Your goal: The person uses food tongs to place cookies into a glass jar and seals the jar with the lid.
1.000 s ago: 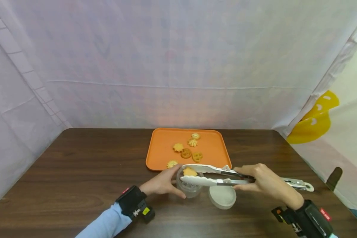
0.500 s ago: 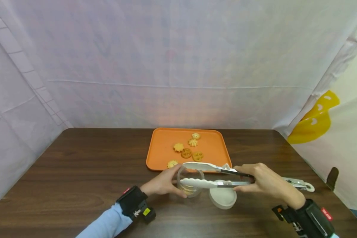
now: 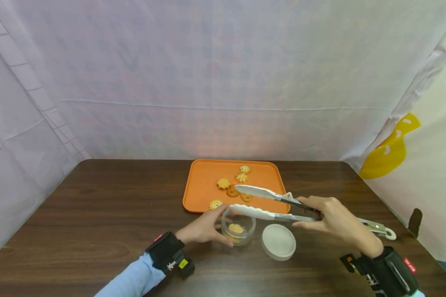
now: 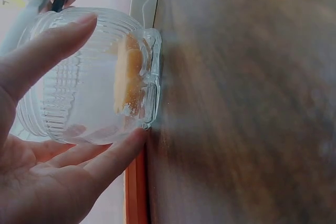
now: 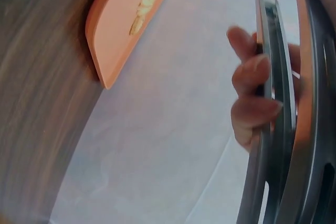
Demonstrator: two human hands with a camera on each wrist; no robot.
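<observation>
A clear jar [image 3: 244, 234] stands upright on the table, with my left hand [image 3: 205, 226] curled round its left side. In the left wrist view, a yellow cookie [image 4: 128, 74] lies at the bottom of the jar [image 4: 79, 77], between thumb and fingers of my left hand [image 4: 58, 177]. My right hand [image 3: 328, 220] grips metal tongs [image 3: 295, 218] whose white tips are spread apart above the jar's rim and the tray's front edge, nothing between them. The right wrist view has the fingers of my right hand [image 5: 252, 93] curled round the tongs [image 5: 281, 129].
Behind the jar lies an orange tray [image 3: 204, 175] holding several cookies, such as a star-shaped cookie [image 3: 223, 184]. A white round lid [image 3: 278, 242] rests on the table right of the jar. White cloth [image 3: 215, 82] hangs behind the table, with a yellow piece [image 3: 388, 154] at the right.
The cookie that was between the tongs' tips is inside the jar now. My right hand has raised the tongs up and away toward the tray. My left hand has stayed on the jar.
</observation>
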